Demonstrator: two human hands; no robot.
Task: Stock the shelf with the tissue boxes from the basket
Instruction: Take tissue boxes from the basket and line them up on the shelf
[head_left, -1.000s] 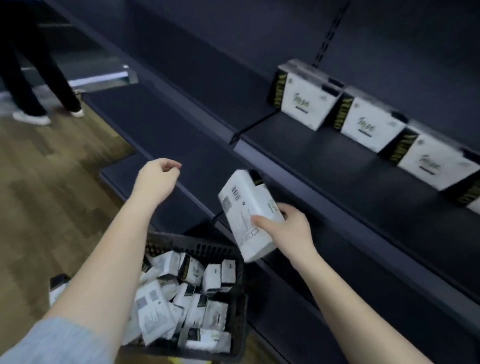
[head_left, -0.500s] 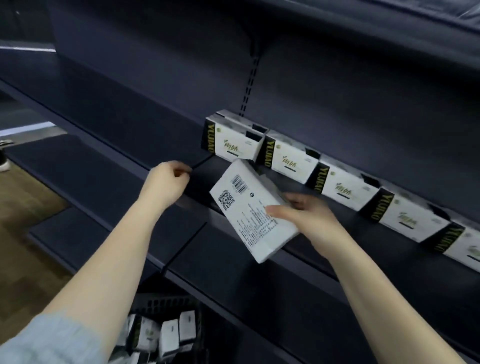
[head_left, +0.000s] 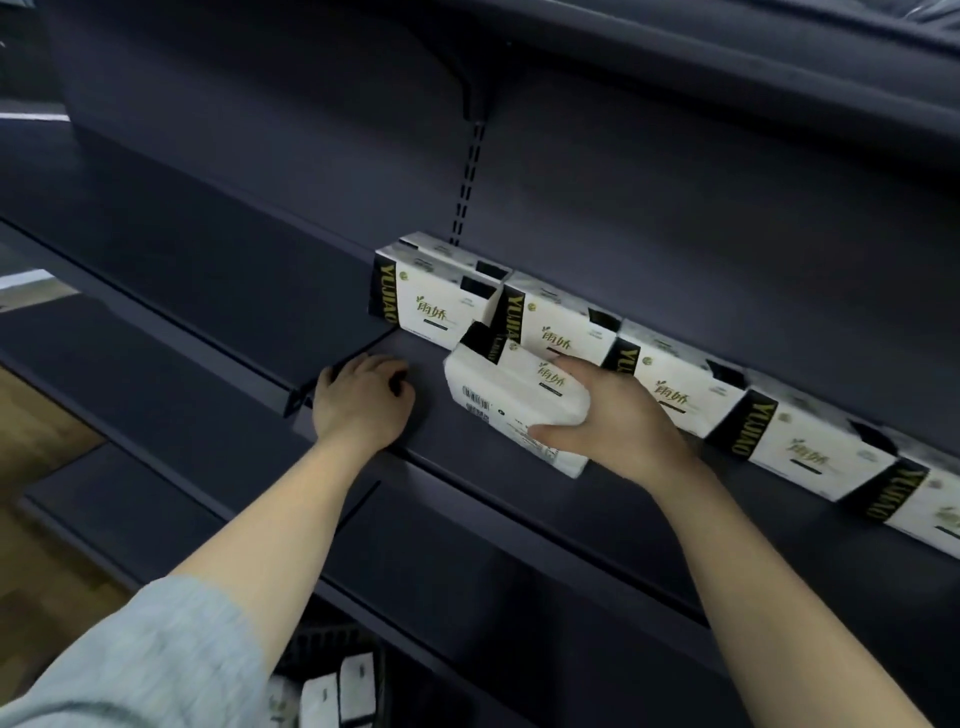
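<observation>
Right hand (head_left: 618, 415) gripping tissue box (head_left: 511, 400) on shelf (head_left: 467, 483), left hand (head_left: 361, 402) curled, holding nothing

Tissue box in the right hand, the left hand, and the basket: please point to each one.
tissue box (head_left: 511, 387), head view, on its white front face.
left hand (head_left: 358, 402), head view, on its back.
basket (head_left: 317, 642), head view, on its dark rim.
</observation>
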